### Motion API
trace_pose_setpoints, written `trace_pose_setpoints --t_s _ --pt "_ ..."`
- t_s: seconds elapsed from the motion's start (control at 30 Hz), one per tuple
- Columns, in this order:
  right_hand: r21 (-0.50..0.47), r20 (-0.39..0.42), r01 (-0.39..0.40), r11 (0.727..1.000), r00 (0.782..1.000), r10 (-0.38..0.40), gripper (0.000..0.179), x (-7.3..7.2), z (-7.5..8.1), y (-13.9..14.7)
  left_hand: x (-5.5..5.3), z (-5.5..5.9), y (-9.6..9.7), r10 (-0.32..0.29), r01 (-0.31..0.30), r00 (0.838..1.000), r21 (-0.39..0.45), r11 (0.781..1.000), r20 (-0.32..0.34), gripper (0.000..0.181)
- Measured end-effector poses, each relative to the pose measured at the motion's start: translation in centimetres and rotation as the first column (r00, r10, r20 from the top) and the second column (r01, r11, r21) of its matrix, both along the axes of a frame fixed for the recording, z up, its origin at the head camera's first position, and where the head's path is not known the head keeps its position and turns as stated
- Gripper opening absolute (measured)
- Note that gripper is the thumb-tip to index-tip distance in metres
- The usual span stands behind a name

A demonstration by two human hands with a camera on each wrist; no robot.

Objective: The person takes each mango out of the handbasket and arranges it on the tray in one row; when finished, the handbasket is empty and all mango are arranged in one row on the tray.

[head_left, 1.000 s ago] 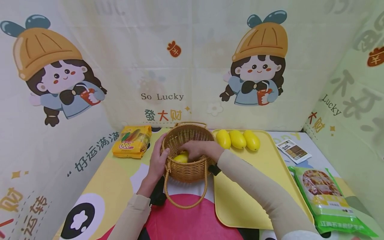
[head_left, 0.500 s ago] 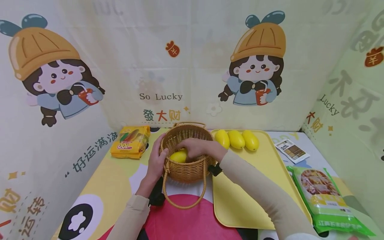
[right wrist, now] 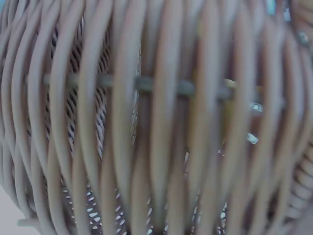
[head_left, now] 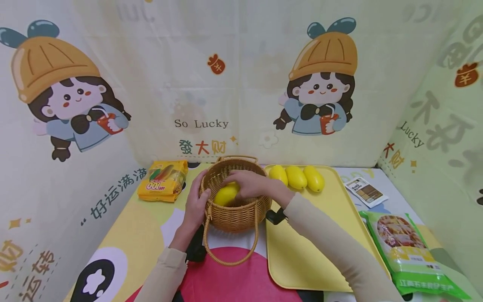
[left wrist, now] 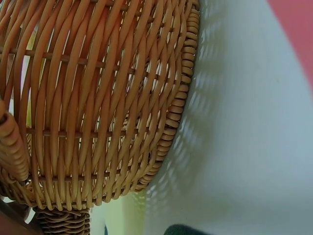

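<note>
A round wicker basket (head_left: 232, 220) stands in the middle of the table in the head view, its front handle folded down. My left hand (head_left: 196, 205) holds its left rim, thumb over the edge. Inside the basket, my right hand (head_left: 254, 186) grips a smooth yellow mango (head_left: 226, 195) from its right side; some fingertips are hidden behind the fruit. The left wrist view shows the woven basket wall (left wrist: 98, 98) close up. Blurred wicker strands (right wrist: 164, 132) fill the right wrist view, with a hint of yellow behind them.
Three more mangoes (head_left: 296, 177) lie in a row at the back of a yellow tray (head_left: 313, 247) right of the basket. A yellow snack bag (head_left: 163, 181) lies back left. Beyond the tray are a small white packet (head_left: 366, 191) and a green food bag (head_left: 411, 251).
My right hand has risen a little inside the basket, and the mango in it has come up and shows more. My left hand still holds the rim.
</note>
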State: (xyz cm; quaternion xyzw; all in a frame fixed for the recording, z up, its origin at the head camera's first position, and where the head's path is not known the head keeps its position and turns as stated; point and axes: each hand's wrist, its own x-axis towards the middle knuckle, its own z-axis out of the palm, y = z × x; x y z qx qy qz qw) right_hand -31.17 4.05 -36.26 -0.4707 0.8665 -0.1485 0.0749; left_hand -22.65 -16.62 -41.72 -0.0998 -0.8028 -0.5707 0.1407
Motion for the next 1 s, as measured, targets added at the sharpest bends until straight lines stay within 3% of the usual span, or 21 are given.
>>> trace_pose_setpoints --t_s 0.33,0.5,0.8,1.0 --pt "-0.113 -0.001 0.098 0.989 0.995 -0.099 0.057 -0.1 0.9 2.7 0.1 0.0 0.1 0.004 -0.004 1.000 0.024 1.000 -0.003 0.060" --pt "-0.175 -0.002 0.151 0.973 0.988 -0.154 0.058 -0.1 1.7 4.1 0.0 -0.2 0.2 0.002 -0.002 1.000 0.025 1.000 0.003 0.061" --pt "-0.285 -0.096 0.193 0.939 0.969 -0.228 0.057 -0.3 2.9 6.6 0.0 -0.2 0.2 0.008 -0.008 1.000 0.019 1.000 -0.002 0.060" --pt "-0.328 -0.092 0.249 0.911 0.952 -0.294 0.056 -0.3 3.8 8.2 0.0 -0.1 0.4 0.006 -0.006 1.000 0.016 1.000 -0.018 0.060"
